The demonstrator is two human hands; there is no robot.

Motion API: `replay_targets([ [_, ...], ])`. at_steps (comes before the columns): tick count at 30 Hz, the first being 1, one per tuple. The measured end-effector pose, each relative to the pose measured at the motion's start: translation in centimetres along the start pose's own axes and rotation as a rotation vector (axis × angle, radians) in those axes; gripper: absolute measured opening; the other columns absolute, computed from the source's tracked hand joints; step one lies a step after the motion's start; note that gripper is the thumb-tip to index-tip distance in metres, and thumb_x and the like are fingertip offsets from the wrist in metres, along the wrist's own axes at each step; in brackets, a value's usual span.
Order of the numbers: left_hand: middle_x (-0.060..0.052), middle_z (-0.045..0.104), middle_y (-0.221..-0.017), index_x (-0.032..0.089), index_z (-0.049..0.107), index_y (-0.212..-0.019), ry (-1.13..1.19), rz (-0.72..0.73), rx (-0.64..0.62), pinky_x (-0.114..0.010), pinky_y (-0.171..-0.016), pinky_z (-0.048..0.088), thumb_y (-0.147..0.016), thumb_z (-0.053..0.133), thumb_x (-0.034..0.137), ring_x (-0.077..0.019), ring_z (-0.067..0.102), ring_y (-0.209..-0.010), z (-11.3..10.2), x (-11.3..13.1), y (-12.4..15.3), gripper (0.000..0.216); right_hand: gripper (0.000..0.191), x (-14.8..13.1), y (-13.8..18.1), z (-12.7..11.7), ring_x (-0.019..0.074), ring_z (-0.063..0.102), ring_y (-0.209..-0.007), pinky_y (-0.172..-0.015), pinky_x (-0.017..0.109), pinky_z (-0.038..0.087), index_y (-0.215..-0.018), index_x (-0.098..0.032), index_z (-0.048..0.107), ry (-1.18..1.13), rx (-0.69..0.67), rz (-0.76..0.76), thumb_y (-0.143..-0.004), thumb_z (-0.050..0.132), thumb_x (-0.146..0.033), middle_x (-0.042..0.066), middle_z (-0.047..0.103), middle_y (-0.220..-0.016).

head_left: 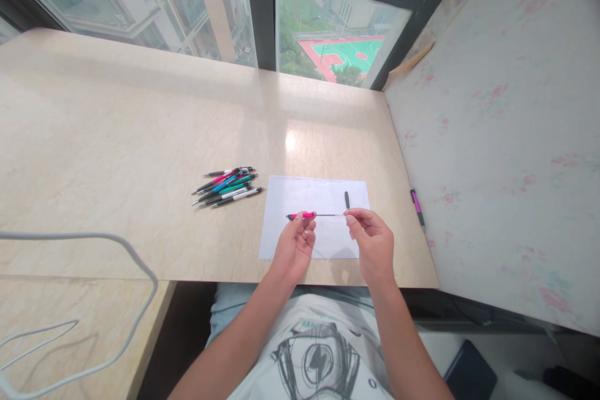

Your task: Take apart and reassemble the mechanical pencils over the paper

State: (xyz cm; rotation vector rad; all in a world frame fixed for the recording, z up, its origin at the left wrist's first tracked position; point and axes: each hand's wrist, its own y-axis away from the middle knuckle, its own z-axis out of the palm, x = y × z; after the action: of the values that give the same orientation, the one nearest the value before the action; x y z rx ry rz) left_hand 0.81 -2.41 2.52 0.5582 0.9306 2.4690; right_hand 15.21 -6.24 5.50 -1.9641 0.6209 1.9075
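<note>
Left hand [295,247] pinches pink pen barrel [302,215], right hand [372,240] nips its thin refill [330,215], level and aligned | over paper [290,197] at front edge of table [140,137], seemingly to catch the loose black tip [347,199]

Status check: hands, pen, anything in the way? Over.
Left hand pinching pink pen barrel; right hand pinching thin refill, over the paper. On paper by right hand: black pen part. Off left: pen pile, clear of hands.

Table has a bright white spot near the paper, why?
Head view: that spot is glare, window light bouncing off the glossy table; head view also bends the table's edges, a wide-lens effect; soft shadow on the paper beside the right hand.
</note>
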Motion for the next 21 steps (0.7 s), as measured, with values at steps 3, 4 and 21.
replay_targets([
  [3,-0.008,0.074,-0.09,0.01,0.067,-0.089,-0.006,0.003,0.001,-0.011,-0.051,0.05,-0.089,0.065,0.01,-0.0083,0.069,-0.069,0.0,0.0,0.1,0.002,0.015,0.0,0.1,0.1,0.016,0.062,-0.076,-0.064,0.028,0.05,-0.089,-0.021,0.074,0.013,-0.005,0.0,-0.08,0.075,-0.033,0.004,0.073,-0.087],
  [4,-0.008,0.074,-0.09,0.01,0.067,-0.089,-0.009,0.005,0.0,-0.011,-0.051,0.05,-0.089,0.065,0.01,-0.0082,0.069,-0.069,0.1,0.0,0.1,0.002,0.015,0.0,0.1,0.1,0.0165,0.063,-0.077,-0.065,0.028,0.05,-0.089,-0.021,0.074,0.023,-0.01,0.0,-0.08,0.075,-0.033,0.004,0.073,-0.087],
  [21,-0.006,0.073,-0.082,0.011,0.068,-0.091,-0.067,-0.034,-0.035,-0.011,-0.051,0.051,-0.087,0.07,0.013,-0.0086,0.069,-0.066,0.4,-1.1,0.7,0.005,0.014,1.0,0.3,0.7,0.0168,0.062,-0.076,-0.068,0.03,0.051,-0.087,-0.021,0.073,0.006,-0.136,0.061,-0.079,0.075,-0.033,0.004,0.073,-0.087],
])
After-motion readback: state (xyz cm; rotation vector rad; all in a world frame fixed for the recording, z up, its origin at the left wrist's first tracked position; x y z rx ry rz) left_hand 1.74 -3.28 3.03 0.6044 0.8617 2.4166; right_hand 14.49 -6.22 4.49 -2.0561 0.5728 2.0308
